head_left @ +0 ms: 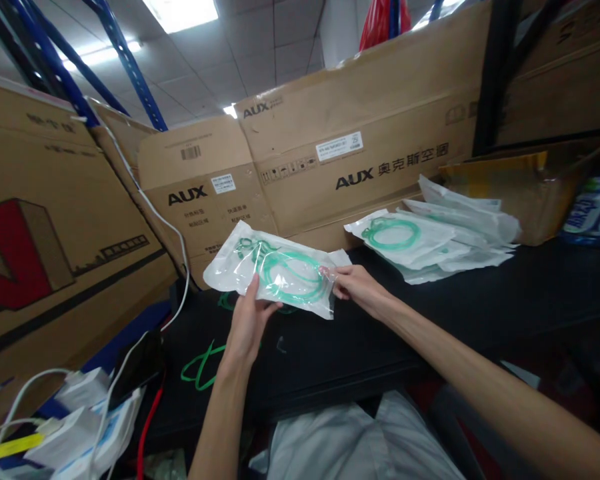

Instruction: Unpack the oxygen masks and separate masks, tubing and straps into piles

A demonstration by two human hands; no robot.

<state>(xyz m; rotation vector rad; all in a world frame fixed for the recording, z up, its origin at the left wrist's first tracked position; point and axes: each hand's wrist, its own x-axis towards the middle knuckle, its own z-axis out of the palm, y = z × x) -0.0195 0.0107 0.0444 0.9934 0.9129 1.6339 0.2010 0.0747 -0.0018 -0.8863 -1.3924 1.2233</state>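
Now both hands: left (247,320), right (355,285) gripping pouch (275,267) aloft.

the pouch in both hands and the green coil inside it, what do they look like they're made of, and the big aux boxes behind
The pouch looks like thin clear plastic film: glossy, wrinkled, see-through. The green coil inside seems to be soft plastic or rubber tubing, translucent and loosely looped; which one is unclear. The boxes look like brown corrugated cardboard, matte, with printed lettering and stuck-on labels. The left hand and right hand hold the pouch.

Pouch stack (445,233) right of held pouch (275,270)
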